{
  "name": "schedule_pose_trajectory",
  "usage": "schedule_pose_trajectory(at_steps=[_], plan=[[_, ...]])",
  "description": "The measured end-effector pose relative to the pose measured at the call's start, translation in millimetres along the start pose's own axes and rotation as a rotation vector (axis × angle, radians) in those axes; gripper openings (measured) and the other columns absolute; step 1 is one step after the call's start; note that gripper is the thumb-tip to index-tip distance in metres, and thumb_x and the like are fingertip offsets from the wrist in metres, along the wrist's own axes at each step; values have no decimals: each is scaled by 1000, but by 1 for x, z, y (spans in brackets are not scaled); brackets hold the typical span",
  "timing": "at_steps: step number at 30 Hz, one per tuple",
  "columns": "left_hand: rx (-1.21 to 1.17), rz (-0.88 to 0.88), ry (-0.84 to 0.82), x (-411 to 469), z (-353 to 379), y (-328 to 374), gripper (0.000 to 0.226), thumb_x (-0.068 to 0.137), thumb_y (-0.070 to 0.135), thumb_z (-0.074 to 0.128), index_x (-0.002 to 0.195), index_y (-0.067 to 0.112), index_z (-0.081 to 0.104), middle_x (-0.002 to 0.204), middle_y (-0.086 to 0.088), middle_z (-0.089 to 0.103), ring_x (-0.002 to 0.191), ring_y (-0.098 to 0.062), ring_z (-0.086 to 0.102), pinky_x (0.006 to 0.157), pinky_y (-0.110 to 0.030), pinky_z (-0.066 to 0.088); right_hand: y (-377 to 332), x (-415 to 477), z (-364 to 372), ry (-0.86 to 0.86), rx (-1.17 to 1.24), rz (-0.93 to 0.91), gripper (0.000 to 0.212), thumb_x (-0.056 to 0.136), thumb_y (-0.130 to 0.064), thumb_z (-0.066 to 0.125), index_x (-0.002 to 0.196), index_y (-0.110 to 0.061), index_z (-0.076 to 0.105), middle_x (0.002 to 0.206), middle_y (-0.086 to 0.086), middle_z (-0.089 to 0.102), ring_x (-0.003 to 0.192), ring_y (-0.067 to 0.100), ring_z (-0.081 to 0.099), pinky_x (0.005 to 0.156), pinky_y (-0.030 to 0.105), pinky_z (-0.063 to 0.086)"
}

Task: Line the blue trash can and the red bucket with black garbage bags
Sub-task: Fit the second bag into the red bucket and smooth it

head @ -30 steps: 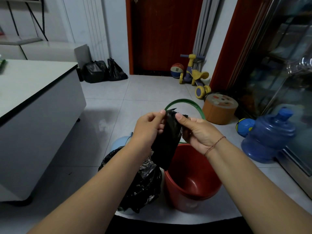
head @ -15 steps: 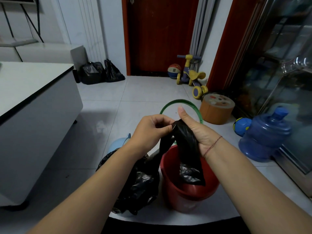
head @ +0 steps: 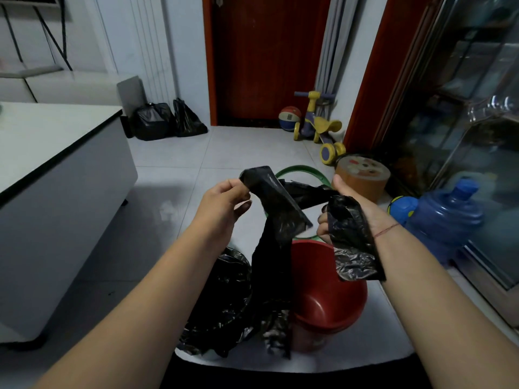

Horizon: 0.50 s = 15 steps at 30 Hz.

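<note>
Nearest the wearer, the trash can (head: 222, 299), its blue wall hidden beneath a crinkled black liner, stood just beside the round red plastic bucket (head: 331, 299), whose interior was bare. Above them hung the thin black plastic garbage bag (head: 278, 220), its tail trailing between the two vessels. The left hand (head: 224, 203) pinched one edge between thumb and fingertips; the right hand (head: 348, 211) gripped the opposite layer, fingers curled, thumb raised. Drawing the layers apart presumably served to find the bag's mouth before lining the bucket. Beyond lay a green hoop (head: 300, 169) on the tiled floor (head: 174, 153), and farther off stood a dark red wooden door (head: 266, 60)
</note>
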<state>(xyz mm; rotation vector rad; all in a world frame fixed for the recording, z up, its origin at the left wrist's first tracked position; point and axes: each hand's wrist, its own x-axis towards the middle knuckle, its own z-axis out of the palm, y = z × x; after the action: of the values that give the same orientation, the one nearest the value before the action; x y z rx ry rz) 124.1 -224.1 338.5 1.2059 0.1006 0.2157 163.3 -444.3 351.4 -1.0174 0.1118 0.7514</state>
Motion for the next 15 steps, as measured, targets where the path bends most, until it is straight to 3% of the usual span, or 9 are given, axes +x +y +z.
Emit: schedule_pose_trajectory(at_steps=[2,3,5,6,9,11,13,15], plan=[[-59,-32,-24,0,1,2,13,90,5,51,80,12,55,85,-5,55,84,-14,54,86,-28,42,-2,2,-5,72,-80,24,44,68,-51,70,47,-16,53,35,0,44,33,13,46,40,23,40],[-85,-40,-55,0,1,3,4,91,7,50,90,10,53,90,-6,56,88,-15,54,91,-31,40,-5,2,-7,152,-238,-3,35,71,-48,70,58,-18,55,36,-3,49,37,12,50,45,24,41],[-114,-37,-119,0,0,5,9,89,13,53,98,10,54,92,-5,60,88,-15,57,91,-33,41,-12,0,-5,359,-628,-122,29,75,-47,69,82,-19,63,55,-5,68,61,11,64,64,26,50],[-121,-34,-137,-1,1,6,16,85,18,57,99,8,57,94,-6,63,88,-17,59,88,-32,44,-14,-2,-3,368,-669,-206,36,71,-46,71,91,-16,67,71,-2,73,73,13,66,72,25,52],[-133,-118,-112,-3,8,4,23,84,27,59,99,10,64,94,-6,73,86,-18,68,78,-33,51,-6,-17,16,22,-486,-257,54,69,-43,67,107,-6,68,102,9,73,90,16,69,78,27,57],[-141,-206,-46,-3,12,2,19,90,27,54,98,12,63,86,-3,72,78,-19,67,70,-31,53,5,-25,31,-149,-562,-202,52,74,-42,61,108,-3,67,105,11,72,92,15,70,81,24,55],[-91,-187,-8,-3,16,-2,13,91,25,53,90,14,61,77,-3,67,71,-19,64,61,-28,52,15,-25,41,-193,-662,-213,46,73,-34,65,104,0,68,103,14,73,90,16,69,83,22,54],[-51,-124,5,-3,19,-6,11,90,22,54,81,16,58,73,-4,61,68,-19,59,59,-28,49,23,-22,49,-103,-750,-274,36,74,-25,71,96,3,69,89,11,73,80,16,67,74,19,52]])
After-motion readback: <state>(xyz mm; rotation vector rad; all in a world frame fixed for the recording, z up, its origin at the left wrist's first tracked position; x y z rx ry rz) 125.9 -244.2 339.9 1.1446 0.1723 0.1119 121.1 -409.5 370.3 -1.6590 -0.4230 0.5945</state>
